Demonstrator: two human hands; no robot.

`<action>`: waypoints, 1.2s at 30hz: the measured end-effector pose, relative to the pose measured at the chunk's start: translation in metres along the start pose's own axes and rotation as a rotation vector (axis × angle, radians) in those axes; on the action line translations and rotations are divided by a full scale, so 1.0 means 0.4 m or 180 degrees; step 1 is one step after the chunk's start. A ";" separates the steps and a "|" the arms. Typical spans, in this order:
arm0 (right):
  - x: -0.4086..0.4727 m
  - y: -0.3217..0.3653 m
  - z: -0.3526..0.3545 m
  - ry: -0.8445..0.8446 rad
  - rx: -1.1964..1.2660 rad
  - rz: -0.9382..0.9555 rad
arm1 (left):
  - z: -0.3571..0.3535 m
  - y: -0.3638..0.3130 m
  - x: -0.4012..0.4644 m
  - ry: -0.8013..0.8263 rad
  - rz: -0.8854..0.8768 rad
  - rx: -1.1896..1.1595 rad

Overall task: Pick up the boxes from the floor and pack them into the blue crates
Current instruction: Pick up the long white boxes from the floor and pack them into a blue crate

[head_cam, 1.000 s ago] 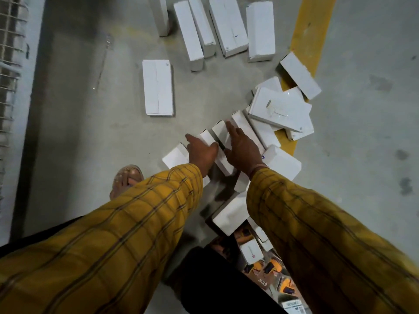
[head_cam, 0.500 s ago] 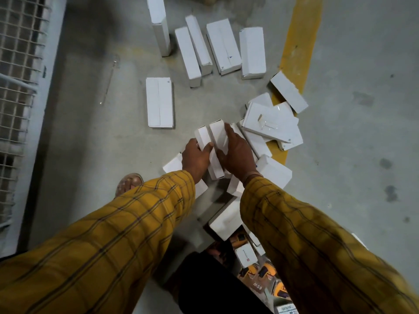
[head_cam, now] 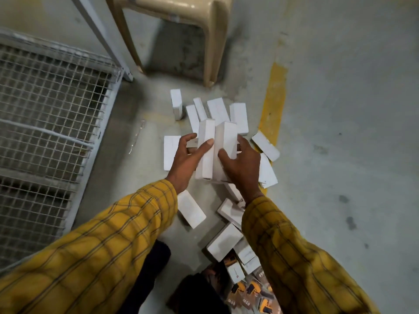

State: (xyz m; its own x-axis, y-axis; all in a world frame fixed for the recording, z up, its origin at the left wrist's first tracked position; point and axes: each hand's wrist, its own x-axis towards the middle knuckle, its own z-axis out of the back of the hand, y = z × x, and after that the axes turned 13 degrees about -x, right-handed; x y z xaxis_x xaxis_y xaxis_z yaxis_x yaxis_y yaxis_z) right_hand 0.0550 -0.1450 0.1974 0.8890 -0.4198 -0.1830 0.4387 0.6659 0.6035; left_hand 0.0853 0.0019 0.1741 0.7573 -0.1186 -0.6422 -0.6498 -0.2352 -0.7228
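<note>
Grey wire-mesh cage panel (head_cam: 45, 109) stood far left. Left hand (head_cam: 186, 159), fingers curled, thumb pressed on front face, gripped upright pair of white rectangular cardboard boxes (head_cam: 215, 150) above floor scatter; right hand (head_cam: 240, 164) clamped opposite side likewise. Boxes looked light, stiff, smooth: best squeezed on long sides. Loose white boxes (head_cam: 265, 146) lay right, across yellow painted floor stripe (head_cam: 274, 98). No blue crates visible.

Reading "65W", upside down, on the dark-and-orange printed packs (head_cam: 246, 302) lying at the bottom edge; showing no legible print on the white boxes (head_cam: 205, 150).
</note>
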 end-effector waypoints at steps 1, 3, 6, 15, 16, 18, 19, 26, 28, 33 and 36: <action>0.002 0.028 0.031 0.0009 0.0154 -0.0071 | -0.010 -0.042 -0.014 0.0047 0.0025 -0.0157; 0.001 0.077 0.093 0.0082 0.0630 -0.0338 | -0.027 -0.121 -0.044 0.0127 -0.0001 -0.0351; 0.002 0.134 0.179 0.0358 0.1466 -0.0796 | -0.041 -0.225 -0.096 0.0207 -0.0048 -0.0574; -0.031 0.275 0.339 0.0988 0.3062 -0.1442 | -0.107 -0.421 -0.267 0.0289 -0.0257 -0.0796; -0.037 0.295 0.347 0.0990 0.2956 -0.1388 | -0.116 -0.441 -0.287 0.0287 -0.0269 -0.0831; -0.050 0.341 0.372 0.1071 0.2646 -0.1097 | -0.131 -0.480 -0.326 0.0247 -0.0335 -0.0864; -0.056 0.363 0.386 0.1070 0.2468 -0.0966 | -0.138 -0.499 -0.347 0.0219 -0.0393 -0.0844; -0.150 0.563 0.580 0.1389 0.2212 -0.0817 | -0.184 -0.671 -0.554 -0.0002 -0.0774 -0.0647; -0.189 0.608 0.634 0.1489 0.2086 -0.0553 | -0.195 -0.722 -0.622 0.0009 -0.0875 -0.0690; -0.281 0.725 0.762 0.1450 0.2021 0.0299 | -0.190 -0.827 -0.782 -0.0076 -0.1146 -0.0781; -0.341 0.805 0.820 0.1463 0.2078 0.0542 | -0.160 -0.884 -0.874 -0.0128 -0.1267 -0.0908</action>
State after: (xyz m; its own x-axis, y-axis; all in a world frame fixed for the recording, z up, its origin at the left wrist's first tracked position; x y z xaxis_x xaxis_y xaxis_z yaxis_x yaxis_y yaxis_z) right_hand 0.0322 -0.0755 0.6712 0.9639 0.0441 -0.2626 0.2539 0.1447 0.9563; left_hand 0.0544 0.0645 0.6704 0.9365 0.0702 -0.3436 -0.2622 -0.5103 -0.8190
